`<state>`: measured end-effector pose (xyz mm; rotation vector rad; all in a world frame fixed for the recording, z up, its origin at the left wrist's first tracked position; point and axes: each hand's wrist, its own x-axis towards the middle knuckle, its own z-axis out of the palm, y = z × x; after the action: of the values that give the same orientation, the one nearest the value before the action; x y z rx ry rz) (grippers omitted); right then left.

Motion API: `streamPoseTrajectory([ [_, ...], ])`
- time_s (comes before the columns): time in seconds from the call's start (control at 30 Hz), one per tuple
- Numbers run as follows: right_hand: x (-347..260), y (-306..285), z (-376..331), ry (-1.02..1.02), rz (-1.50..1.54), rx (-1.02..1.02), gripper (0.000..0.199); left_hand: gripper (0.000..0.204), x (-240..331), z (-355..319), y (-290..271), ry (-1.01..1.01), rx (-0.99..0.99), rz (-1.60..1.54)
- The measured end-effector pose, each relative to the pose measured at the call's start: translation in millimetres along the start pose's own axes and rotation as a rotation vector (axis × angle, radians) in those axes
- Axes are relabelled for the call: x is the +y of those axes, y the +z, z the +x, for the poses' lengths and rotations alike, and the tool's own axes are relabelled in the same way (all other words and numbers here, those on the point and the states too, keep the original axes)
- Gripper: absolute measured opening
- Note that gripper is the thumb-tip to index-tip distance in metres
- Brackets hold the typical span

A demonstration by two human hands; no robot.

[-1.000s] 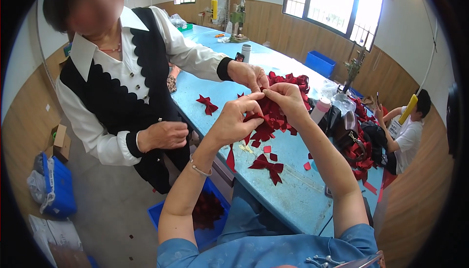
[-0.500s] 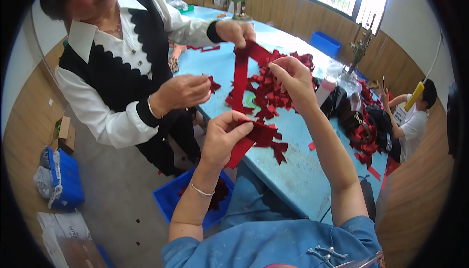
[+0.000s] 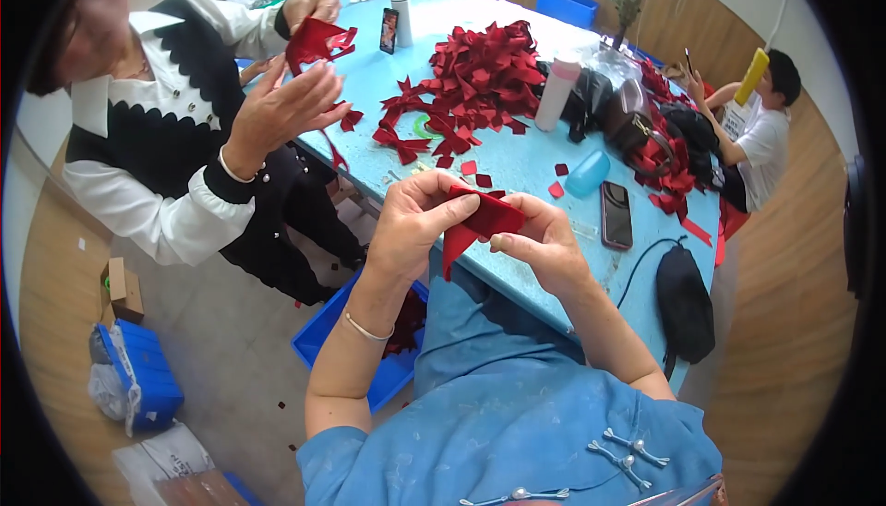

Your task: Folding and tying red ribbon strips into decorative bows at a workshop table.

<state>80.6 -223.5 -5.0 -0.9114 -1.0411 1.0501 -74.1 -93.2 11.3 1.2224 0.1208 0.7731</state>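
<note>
- Pinching hard now, the left hand (image 3: pixel 420 224) and right hand (image 3: pixel 540 243) both grip one folded red ribbon piece (image 3: pixel 480 220), held in the air just near of the blue surface (image 3: pixel 517 164).
- Left fingers clamp the fold from the left, and the right fingertips press its right end, so the ribbon sits squarely between both hands with a tail drooping below.
- Risk, as I judge it: loosen either pinch and the fold could spring open, or the piece could drop to the blue bin (image 3: pixel 341 340) on the floor.
- Further out, a pile of red bows (image 3: pixel 480 72) lies far on the surface, with a phone (image 3: pixel 616 215) to the right.
- Left, another person's hands (image 3: pixel 286 104) hold their own red piece.
</note>
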Motion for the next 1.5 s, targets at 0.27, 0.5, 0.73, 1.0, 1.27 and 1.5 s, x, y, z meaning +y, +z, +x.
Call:
streamPoseTrajectory([
  [0.27,12.7,-11.2,-30.2,-0.227,-0.162,0.100,0.040,0.009,-18.6,3.0,40.7,0.060,-0.120,-0.015],
  [0.5,-3.0,-23.0,-48.5,-0.278,-0.378,0.223,0.032,0.012,-30.8,9.3,61.9,0.111,-0.202,0.099],
  [0.73,1.4,-40.8,-55.5,-0.196,-0.179,0.259,0.029,0.011,-55.8,28.8,65.8,-0.055,-0.220,-0.069],
  [1.0,15.7,-66.2,-54.3,-0.123,0.157,0.216,0.026,0.011,-85.5,51.0,57.4,-0.185,-0.316,-0.268],
  [1.27,16.9,-69.4,-50.9,-0.149,-0.016,0.257,0.022,0.013,-106.3,62.3,55.1,-0.170,-0.343,-0.435],
  [1.5,-4.7,-76.7,-31.9,-0.574,-0.714,0.321,0.027,0.015,-109.6,80.1,54.6,0.048,-0.596,-0.424],
])
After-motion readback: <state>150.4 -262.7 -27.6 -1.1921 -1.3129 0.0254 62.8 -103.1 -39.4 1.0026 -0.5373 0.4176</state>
